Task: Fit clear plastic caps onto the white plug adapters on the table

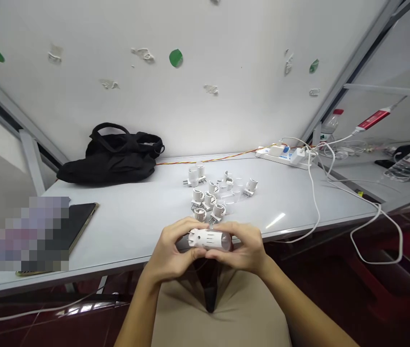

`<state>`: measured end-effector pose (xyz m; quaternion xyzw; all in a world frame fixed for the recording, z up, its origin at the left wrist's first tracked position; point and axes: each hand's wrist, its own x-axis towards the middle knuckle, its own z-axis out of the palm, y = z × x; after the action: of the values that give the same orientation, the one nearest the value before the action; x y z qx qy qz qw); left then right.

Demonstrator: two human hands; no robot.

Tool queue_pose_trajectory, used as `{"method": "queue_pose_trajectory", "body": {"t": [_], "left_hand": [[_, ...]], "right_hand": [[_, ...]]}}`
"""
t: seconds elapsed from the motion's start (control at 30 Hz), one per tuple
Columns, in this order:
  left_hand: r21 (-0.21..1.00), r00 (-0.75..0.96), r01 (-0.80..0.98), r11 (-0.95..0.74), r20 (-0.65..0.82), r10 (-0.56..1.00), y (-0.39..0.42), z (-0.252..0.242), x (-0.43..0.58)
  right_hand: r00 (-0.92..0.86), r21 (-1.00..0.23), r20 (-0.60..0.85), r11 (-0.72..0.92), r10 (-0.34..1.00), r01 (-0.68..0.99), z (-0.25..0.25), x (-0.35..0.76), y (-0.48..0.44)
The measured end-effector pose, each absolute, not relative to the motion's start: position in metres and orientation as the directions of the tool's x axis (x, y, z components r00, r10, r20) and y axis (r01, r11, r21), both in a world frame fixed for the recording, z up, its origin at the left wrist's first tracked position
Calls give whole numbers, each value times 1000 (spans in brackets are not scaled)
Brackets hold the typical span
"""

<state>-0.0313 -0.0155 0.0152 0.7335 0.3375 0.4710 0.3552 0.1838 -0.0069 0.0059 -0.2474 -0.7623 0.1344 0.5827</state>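
Note:
At the table's front edge, my left hand (176,250) and my right hand (243,245) hold one small plug-in unit (206,238) between them, lying sideways. It has a white cylindrical body with narrow slots and a round hole. A rounded clear cover (226,241) sits at its right end. The fingers of my left hand close around the white end, and those of my right hand around the clear end. Just beyond the hands, several white plug-in bases (209,199) with prongs stand or lie in a cluster. Clear plastic covers (231,196) lie among them.
A black cloth bag (114,159) rests at the back left. A dark notebook-like object (78,226) lies at the left, partly behind a blurred patch. At the back right is a power strip (284,155) with white cables (315,193) trailing over the table edge.

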Motion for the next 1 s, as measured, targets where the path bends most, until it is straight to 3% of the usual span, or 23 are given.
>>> {"method": "queue_pose_trajectory", "body": {"t": [0.13,0.27,0.37,0.5,0.57,0.77,0.9,1.0], "left_hand": [[891,223,132,-434,400,889,-18,14,-39],[890,73,146,-432,426,902,-18,10,-37],[905,-165,162,-393,418,893,-13,7,-30],[928,-403,357,-107,256,878,-2,4,-24],[895,-395,444,-30,225,890,4,3,-23],[798,-252,602,-39,236,939,8,3,-22],[781,-154,619,-89,232,960,5,4,-21],[787,-125,612,-71,185,975,4,5,-21]], "right_hand": [[-21,-560,800,759,600,331,14,205,-3],[-171,-701,548,561,819,440,20,229,9],[-275,-664,367,457,889,592,15,238,19],[-289,-606,248,381,925,699,3,240,28],[-243,-638,234,337,941,692,-2,237,31],[-99,-751,301,300,948,588,-14,233,37],[-131,-737,356,364,925,569,-12,235,33],[-106,-695,475,446,873,563,11,234,33]]}}
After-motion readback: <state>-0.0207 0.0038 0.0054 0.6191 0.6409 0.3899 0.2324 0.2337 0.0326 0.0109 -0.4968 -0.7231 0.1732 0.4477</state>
